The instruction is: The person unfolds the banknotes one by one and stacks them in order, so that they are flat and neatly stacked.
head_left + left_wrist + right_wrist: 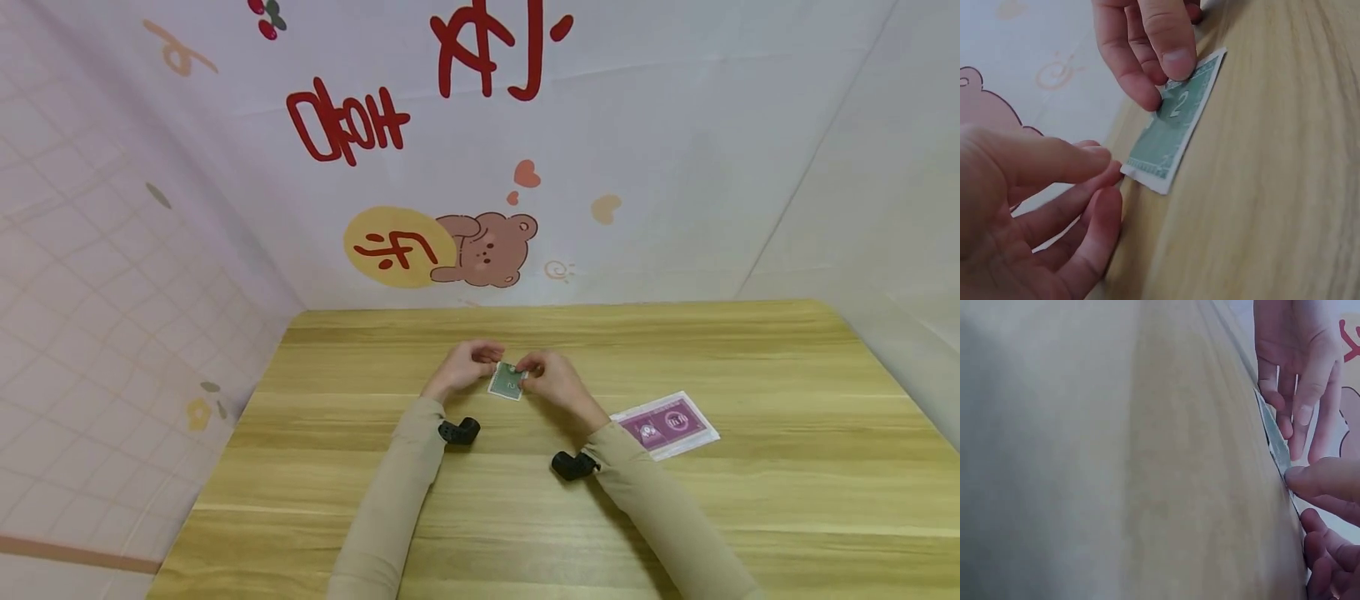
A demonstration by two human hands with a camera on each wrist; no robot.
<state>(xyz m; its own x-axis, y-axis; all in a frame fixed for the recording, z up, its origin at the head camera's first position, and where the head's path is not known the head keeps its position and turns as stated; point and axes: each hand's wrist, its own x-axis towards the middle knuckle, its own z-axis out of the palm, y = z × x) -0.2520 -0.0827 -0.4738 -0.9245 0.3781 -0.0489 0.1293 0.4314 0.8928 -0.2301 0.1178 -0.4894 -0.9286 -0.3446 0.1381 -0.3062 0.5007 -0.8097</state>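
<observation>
A small green paper note with a white border and a printed 2 lies on the wooden table between the two hands. My right hand holds it at its right end, the thumb and a curled finger set on its edge and face. At the opposite end, my left hand has its fingers loosely bent, fingertips right at the note's corner. From the left wrist view, the note shows its printed face and ragged white edge. The right wrist view catches the note almost edge-on, beside the fingers of both hands.
A larger purple paper note with white edges lies to the right, partly covered by the right sleeve. Black wrist cameras sit on both sleeves. Behind the table hangs a white backdrop with red characters and a bear.
</observation>
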